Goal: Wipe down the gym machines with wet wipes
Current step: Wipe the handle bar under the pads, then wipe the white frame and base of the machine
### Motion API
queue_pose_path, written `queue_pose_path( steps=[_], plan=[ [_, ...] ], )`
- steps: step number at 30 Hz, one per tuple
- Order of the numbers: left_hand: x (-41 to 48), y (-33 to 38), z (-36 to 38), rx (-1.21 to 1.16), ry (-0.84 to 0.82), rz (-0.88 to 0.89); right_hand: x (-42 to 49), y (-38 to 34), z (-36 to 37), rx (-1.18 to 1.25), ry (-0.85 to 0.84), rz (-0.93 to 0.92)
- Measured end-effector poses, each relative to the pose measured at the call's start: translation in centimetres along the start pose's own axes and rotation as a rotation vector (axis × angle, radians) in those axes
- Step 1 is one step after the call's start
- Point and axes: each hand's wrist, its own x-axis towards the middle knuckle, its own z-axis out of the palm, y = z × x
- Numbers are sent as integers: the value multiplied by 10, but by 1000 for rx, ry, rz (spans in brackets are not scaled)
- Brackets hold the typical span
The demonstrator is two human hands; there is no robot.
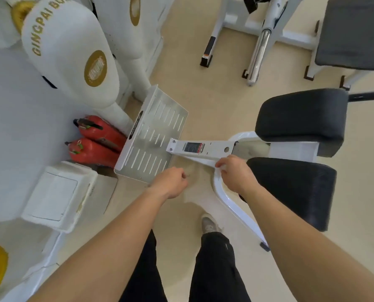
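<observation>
Extinguishers (98, 140) far L, next to footplate (155, 136). L hand (170, 182) over floor, loosely curled, holding nothing. R hand (236, 174) grips machine frame (212, 153) beside black pad (290, 192); wipe underneath: can't tell.

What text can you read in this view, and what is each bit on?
"GINGPAI BO", cut off at the frame edge: white punching bag.
Gold round badge on it: blurred.
Black and red sticker on the machine's white beam: too small.
Dark strip on the footplate edge: unreadable.
</observation>
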Motion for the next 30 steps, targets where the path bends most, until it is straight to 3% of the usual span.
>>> queue_pose_path(
  steps=[5,9,19,24,30],
  plan=[
    [91,-35,26,2,-65,118,52,16,75,106,111,144],
    [162,-57,49,-97,-26,220,98,23,125,272,231,206],
    [326,-103,114,-430,54,450,227,57,230,499,408,115],
    [383,-129,121,-494,215,446,282,68,259,375,445,-25],
    [427,-158,117,-543,244,476,318,83,275,194,419,-43]
  ],
)
